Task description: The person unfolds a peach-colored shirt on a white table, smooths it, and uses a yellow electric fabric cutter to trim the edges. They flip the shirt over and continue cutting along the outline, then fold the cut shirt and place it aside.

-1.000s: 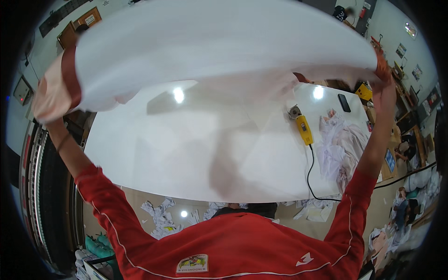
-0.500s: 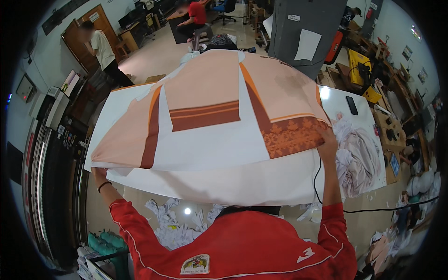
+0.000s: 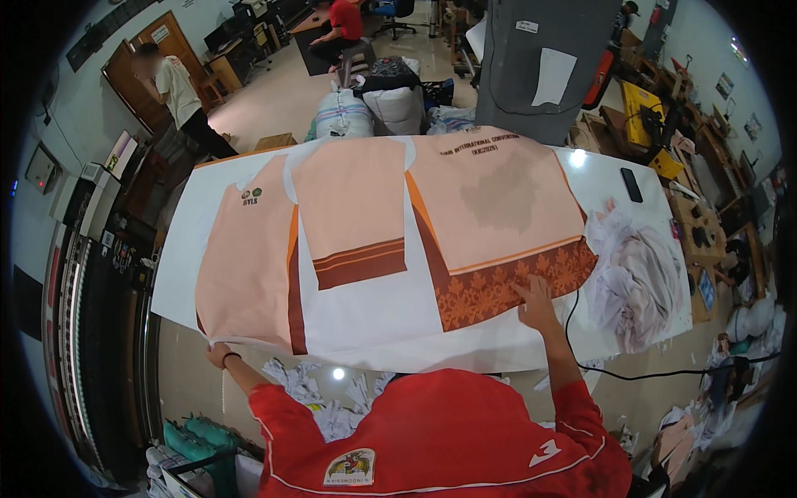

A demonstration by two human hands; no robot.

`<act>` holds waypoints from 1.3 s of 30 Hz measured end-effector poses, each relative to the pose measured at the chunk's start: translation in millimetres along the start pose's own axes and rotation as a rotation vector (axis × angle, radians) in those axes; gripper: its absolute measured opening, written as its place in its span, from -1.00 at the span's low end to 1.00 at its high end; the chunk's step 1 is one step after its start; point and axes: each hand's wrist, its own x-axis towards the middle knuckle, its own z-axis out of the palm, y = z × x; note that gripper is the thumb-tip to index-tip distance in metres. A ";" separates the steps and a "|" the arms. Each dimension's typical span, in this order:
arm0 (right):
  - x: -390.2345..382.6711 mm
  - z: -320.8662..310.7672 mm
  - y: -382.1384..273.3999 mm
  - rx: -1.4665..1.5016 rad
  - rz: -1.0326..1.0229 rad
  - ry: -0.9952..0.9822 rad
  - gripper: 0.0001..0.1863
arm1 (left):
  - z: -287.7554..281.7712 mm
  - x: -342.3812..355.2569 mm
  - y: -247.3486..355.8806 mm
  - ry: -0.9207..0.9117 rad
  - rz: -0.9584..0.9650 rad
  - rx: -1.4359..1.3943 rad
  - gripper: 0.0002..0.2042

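A printed sheet of white fabric (image 3: 365,317) is spread over the white table, bearing peach garment panels (image 3: 349,199) with brown and orange bands and a leaf-patterned hem at the right. My left hand (image 3: 217,351) grips the sheet's near edge at the lower left corner. My right hand (image 3: 535,296) rests on the patterned band with fingers spread. A black cord (image 3: 606,370) runs out from under the sheet's right side. Crumpled pale fabric (image 3: 635,282) lies to the right, with a black phone (image 3: 631,184) behind it.
The white table (image 3: 170,290) has stuffed sacks (image 3: 390,106) and a grey cabinet (image 3: 535,50) beyond it. Long black machinery (image 3: 87,315) stands at left. A standing person (image 3: 178,91) and a seated person (image 3: 340,25) are farther back. Scraps (image 3: 299,382) litter the floor below.
The raised sheet has come down onto the table, printed panels showing and covering the yellow cutting tool. Both hands moved down and inward; my right hand now lies spread on it.
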 end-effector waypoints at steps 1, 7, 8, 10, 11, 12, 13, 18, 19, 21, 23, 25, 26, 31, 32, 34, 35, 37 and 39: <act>1.8 -0.6 -8.4 0.041 -0.020 -0.050 -0.30 | 4.7 -5.0 -9.1 0.033 0.085 0.034 -0.57; 20.2 44.2 -24.6 0.174 0.049 0.077 -0.08 | 104.5 -144.3 -44.1 -0.386 1.108 0.002 -0.17; 17.4 54.3 -28.0 0.080 0.064 0.035 -0.05 | 98.2 -168.8 -46.5 -0.458 1.069 0.243 -0.09; 16.5 68.8 -39.8 -0.096 0.084 -0.032 0.02 | 86.0 -192.1 -44.1 -0.575 0.964 0.713 0.08; 12.9 71.5 -44.1 -0.065 0.101 -0.047 0.03 | 76.0 -194.8 -40.5 -0.611 0.928 0.747 0.14; 9.5 71.5 -50.9 -0.029 0.115 -0.062 0.05 | 62.2 -194.2 -38.4 -0.641 0.889 0.782 0.20; 7.0 69.0 -59.4 0.007 0.131 -0.077 0.07 | 50.9 -191.6 -39.0 -0.672 0.851 0.818 0.25; -21.7 50.8 -82.5 0.116 0.188 -0.070 0.01 | 15.4 -182.2 -30.3 -0.685 0.828 0.972 0.33; -23.0 45.0 -86.3 0.163 0.211 -0.094 0.00 | 13.6 -176.5 -31.2 -0.689 0.826 0.972 0.32; -26.3 36.1 -92.1 0.257 0.265 -0.137 -0.03 | 11.2 -165.7 -31.8 -0.702 0.831 0.975 0.31; -21.9 33.5 -84.2 0.336 0.275 -0.166 -0.07 | 11.4 -156.5 -31.6 -0.711 0.830 0.951 0.30; -11.9 33.5 -67.3 0.266 0.291 -0.066 -0.08 | 17.9 -151.8 -29.9 -0.684 0.842 0.980 0.29; -4.2 37.0 -58.6 0.154 0.303 0.044 -0.08 | 21.7 -152.6 -31.1 -0.677 0.860 0.946 0.28; 23.2 48.1 -25.0 -0.063 0.487 0.250 -0.08 | 47.6 -176.0 -43.8 -0.706 0.901 0.786 0.23; 22.5 52.9 -21.4 -0.002 0.493 0.214 -0.08 | 51.7 -185.6 -45.5 -0.702 0.893 0.789 0.20; 25.7 50.9 -25.9 0.039 0.390 0.138 -0.10 | 56.2 -194.1 -51.0 -0.644 0.904 0.816 0.19; 29.7 44.4 -30.7 0.082 0.341 0.095 -0.13 | 56.1 -194.0 -55.3 -0.608 0.899 0.831 0.19; 36.6 28.9 -29.4 0.156 0.250 0.013 -0.19 | 62.7 -205.3 -55.5 -0.571 0.889 0.835 0.17; 41.9 28.0 -6.4 0.180 0.168 0.291 -0.43 | 64.7 -219.1 -53.7 -0.579 0.873 0.798 0.15</act>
